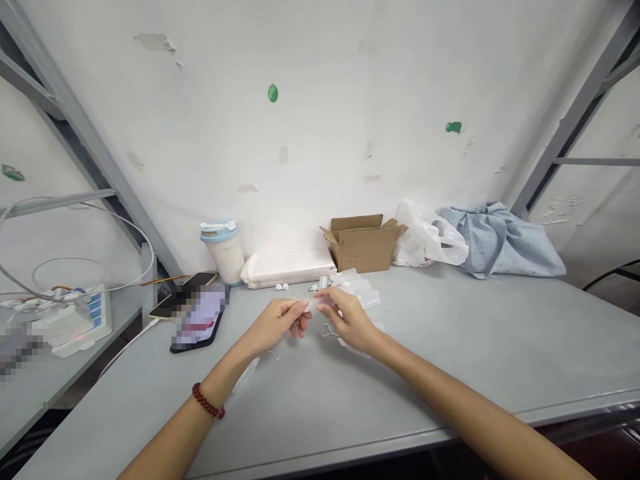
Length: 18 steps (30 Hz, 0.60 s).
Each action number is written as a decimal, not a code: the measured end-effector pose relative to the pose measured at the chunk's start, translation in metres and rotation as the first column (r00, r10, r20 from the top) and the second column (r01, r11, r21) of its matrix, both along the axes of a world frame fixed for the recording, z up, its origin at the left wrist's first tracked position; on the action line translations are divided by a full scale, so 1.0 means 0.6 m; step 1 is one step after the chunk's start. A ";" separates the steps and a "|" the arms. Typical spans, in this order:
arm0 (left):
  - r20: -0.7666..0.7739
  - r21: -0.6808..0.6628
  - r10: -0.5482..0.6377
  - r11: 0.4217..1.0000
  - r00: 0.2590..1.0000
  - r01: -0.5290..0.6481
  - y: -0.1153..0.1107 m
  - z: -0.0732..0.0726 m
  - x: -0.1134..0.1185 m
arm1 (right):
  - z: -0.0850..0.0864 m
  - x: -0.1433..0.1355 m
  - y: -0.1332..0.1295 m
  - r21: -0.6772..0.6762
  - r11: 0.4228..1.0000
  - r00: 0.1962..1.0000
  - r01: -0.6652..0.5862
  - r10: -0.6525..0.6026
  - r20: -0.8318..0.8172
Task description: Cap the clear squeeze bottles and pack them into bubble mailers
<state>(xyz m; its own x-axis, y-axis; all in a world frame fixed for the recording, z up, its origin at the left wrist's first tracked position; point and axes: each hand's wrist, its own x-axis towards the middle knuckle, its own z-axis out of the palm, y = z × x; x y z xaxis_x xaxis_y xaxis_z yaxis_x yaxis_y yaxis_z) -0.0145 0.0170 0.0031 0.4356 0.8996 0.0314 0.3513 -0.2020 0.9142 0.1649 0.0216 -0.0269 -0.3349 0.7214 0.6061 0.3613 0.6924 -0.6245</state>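
Observation:
Close together over the middle of the grey table (425,360), both hands hold a small whitish translucent piece (313,304) between them. My left hand (290,317) pinches its left side with thumb and fingers. On its right side, the thumb and forefinger of my right hand (343,313) are closed. Just behind the hands lie several clear plastic pieces (364,291). Another clear piece (246,375) with a thin white strand rests beside my left wrist, and more strands lie under my right hand.
Along the wall stand a lidded cup (226,257), a white stack (290,267), an open cardboard box (364,250), a plastic bag (425,237) and blue cloth (505,243). Two phones (205,320) lie left, near a power strip (85,327) and cables.

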 end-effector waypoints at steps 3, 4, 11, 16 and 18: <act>-0.083 0.102 0.015 0.995 0.996 -0.007 -0.006 0.000 0.002 | 0.004 -0.001 -0.004 -0.176 0.983 0.998 -0.043 0.033 -0.062; -0.111 0.160 0.023 0.987 0.994 -0.004 -0.007 -0.001 0.003 | 0.004 -0.001 -0.004 -0.242 0.969 0.994 -0.059 0.036 -0.099; -0.237 0.501 0.138 0.865 0.962 -0.001 -0.009 -0.009 0.006 | 0.001 -0.009 0.003 -0.567 0.777 0.898 -0.272 -0.007 -0.440; -0.135 0.272 0.030 0.962 0.990 0.008 -0.007 -0.003 0.005 | 0.004 -0.008 -0.001 -0.508 0.825 0.910 -0.248 0.019 -0.415; -0.112 0.125 -0.059 0.990 0.992 0.072 -0.005 0.000 0.003 | 0.008 -0.006 -0.007 -0.447 0.876 0.948 -0.181 0.034 -0.316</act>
<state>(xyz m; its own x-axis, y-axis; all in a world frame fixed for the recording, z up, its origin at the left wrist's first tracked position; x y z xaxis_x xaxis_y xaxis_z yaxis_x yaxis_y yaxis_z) -0.0129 0.0138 0.0031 0.5006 0.8605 0.0945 0.4283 -0.3410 0.8368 0.1613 0.0173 -0.0222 -0.2896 0.9121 0.2901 0.0545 0.3183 -0.9464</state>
